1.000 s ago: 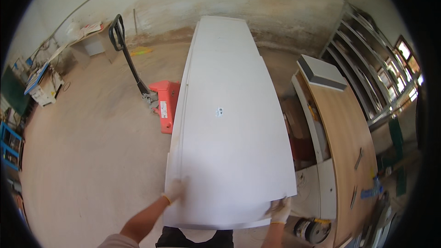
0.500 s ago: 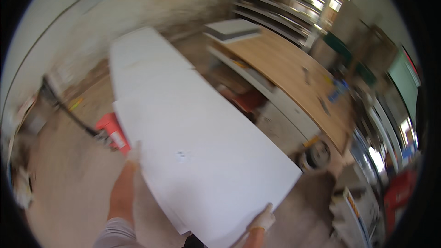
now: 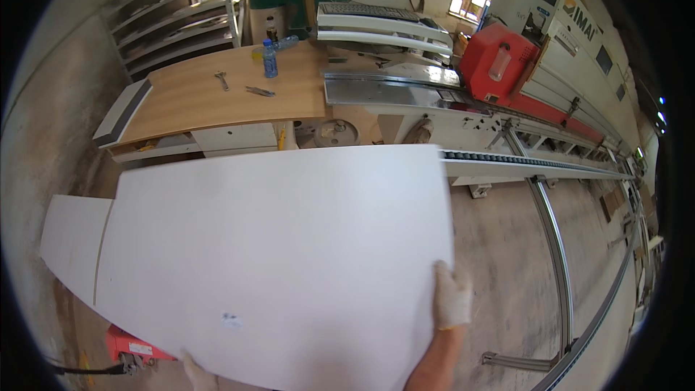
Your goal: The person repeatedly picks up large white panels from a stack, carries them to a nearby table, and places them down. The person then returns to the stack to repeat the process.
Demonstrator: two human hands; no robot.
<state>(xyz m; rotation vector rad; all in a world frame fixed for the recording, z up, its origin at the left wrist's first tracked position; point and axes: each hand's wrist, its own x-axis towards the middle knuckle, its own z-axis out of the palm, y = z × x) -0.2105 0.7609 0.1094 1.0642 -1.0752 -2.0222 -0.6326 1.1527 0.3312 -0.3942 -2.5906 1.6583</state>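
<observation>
A large white panel [image 3: 275,246] spreads across the middle, with a small label near its front edge. My right hand [image 3: 453,298], in a pale glove, is closed around the panel's right edge, thumb on top and the other fingers out of sight. My left hand [image 3: 195,373], also gloved, grips the near edge toward the left; only part of it shows, and its fingers are mostly hidden by the panel. At the left, another white panel [image 3: 72,232] sticks out from beneath the held one. The red body of a pallet jack [image 3: 130,344] shows below the near left edge.
Beyond the panel stands a wooden-topped desk [image 3: 289,105] with a water bottle [image 3: 269,59] and metal tools. A red and white machine [image 3: 499,65] fills the back right, with a roller rail [image 3: 521,163]. Metal support bars [image 3: 554,253] stretch across the floor at right.
My view has swung right, bringing the machine and support rails into sight. The panel's far right corner now lies farther right relative to the desk. Both hands still hold its edges.
</observation>
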